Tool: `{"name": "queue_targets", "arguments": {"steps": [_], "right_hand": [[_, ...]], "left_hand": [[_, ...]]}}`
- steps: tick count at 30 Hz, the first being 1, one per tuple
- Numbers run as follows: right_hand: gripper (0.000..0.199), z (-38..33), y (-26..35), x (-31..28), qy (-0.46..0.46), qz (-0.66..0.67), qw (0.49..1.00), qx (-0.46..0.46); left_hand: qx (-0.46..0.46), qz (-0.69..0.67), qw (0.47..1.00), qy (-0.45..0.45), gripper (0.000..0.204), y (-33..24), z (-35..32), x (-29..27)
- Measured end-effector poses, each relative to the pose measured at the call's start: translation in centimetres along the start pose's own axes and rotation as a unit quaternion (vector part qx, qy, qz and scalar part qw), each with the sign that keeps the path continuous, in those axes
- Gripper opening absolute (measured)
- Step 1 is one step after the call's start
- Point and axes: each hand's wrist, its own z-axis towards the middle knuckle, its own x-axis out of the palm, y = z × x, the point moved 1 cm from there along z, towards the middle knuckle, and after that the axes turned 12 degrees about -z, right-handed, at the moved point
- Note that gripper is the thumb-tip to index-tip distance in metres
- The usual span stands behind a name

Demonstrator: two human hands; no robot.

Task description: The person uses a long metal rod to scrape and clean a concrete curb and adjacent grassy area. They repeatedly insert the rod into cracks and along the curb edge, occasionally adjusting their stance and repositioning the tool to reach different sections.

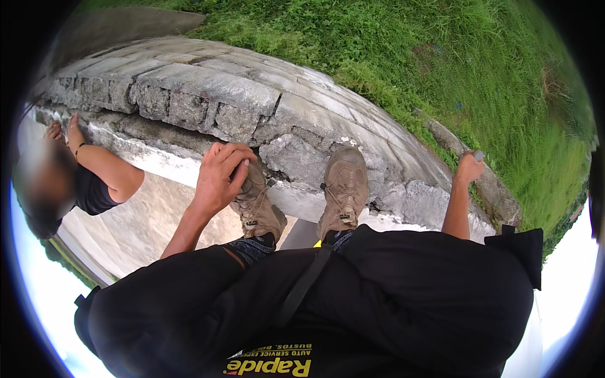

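My left hand (pixel 220 175) is at the toe of my left shoe (pixel 255 198). Its fingers are loosely bent, the thumb stands apart from them, and I see nothing held. Just beyond the fingertips runs a dark crack in the grey concrete wall top (pixel 233 91). Off to the right, my right hand (pixel 469 169) is closed round an object whose blunt grey end (pixel 479 155) pokes out past the fingers. The rest of that object is hidden, so its kind cannot be told.
My right shoe (pixel 345 183) stands on a broken concrete slab (pixel 295 156). At far left another person's arm (pixel 110 169) reaches to the wall. Green grass (pixel 403 50) grows beyond, with a narrow concrete strip (pixel 495 195) at right. A pale surface (pixel 154 208) lies below the wall's near side.
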Motion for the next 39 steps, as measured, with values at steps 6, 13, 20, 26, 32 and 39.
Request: {"name": "queue_targets", "arguments": {"steps": [6,13,20,26,32,39], "right_hand": [[0.023,-0.2,2.0,-2.2,0.046,-0.124,0.978,-0.159],[0.025,-2.6,8.1,-12.2,0.158,0.047,0.981,-0.102],[0.020,-6.0,7.4,-8.7,0.301,0.191,0.932,0.062],[0.016,-8.4,5.9,-5.2,0.266,0.163,0.948,0.052],[0.033,0.0,-5.8,-2.8,0.106,-0.107,0.988,0.018],[0.033,0.0,-4.4,-5.6,-0.008,-0.239,0.970,0.033]], "left_hand": [[0.002,-0.002,1.000,-0.005,0.017,0.2,0.2,0.3],[0.000,-0.003,1.000,-0.012,0.014,-0.2,0.1,0.1],[0.000,-0.013,1.000,-0.007,0.015,0.0,0.3,0.1],[0.000,-0.011,1.000,-0.009,0.016,0.0,-0.1,-0.1],[0.009,-0.016,1.000,0.001,0.016,0.1,1.0,0.4],[-0.008,-0.007,1.000,0.016,0.015,-0.1,0.8,-0.1]]}}
